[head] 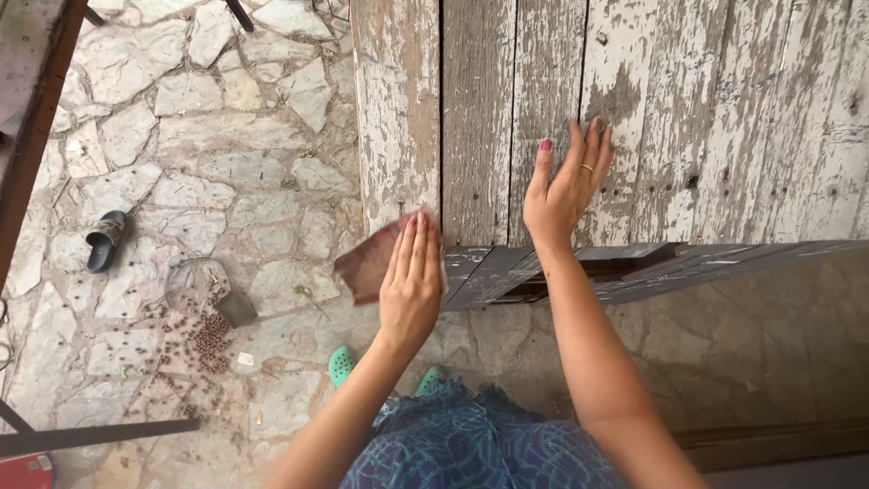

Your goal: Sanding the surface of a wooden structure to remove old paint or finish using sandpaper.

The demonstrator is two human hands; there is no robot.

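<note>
- Sandpaper, a reddish-brown sheet, is pressed flat under the left hand at the near edge of the wooden surface, with its left part hanging free past the edge.
- That wooden surface is the biggest thing here: weathered planks with flaking pale paint, small holes and bare grey patches.
- Below it lies a stone-paved floor, with a scatter of small brown pellets beside a clear tipped container and a dark sandal further off.
- Right hand lies flat on the planks, fingers straight and slightly spread, a ring on one, pinching nothing.
- Left hand's fingers are pressed together, laid flat over the sheet rather than pinching it.
- Green clogs show beneath a blue patterned skirt.
- Judging by its curl, the sheet looks light, thin and floppy, gritty rather than slippery; it should handle best held flat under the palm or folded and gripped by an edge.
</note>
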